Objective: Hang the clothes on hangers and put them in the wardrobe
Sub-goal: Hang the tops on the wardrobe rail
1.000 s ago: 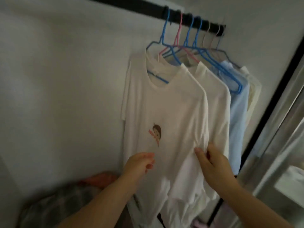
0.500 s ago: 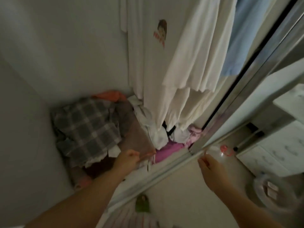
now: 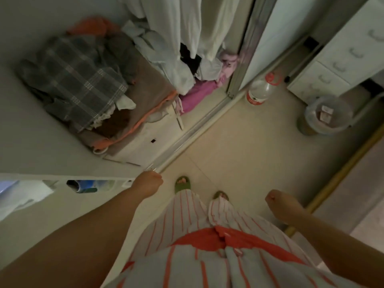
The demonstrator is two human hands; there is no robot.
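Floor: bottle, bin nr wardrobe.

Bedroom: wardrobe, drawer chest

Stepping back from the wardrobe

I am lowering my left hand and right hand, both off the hanging white shirts.

Head camera, single view: looks steeply down past my left hand and right hand to wardrobe floor.
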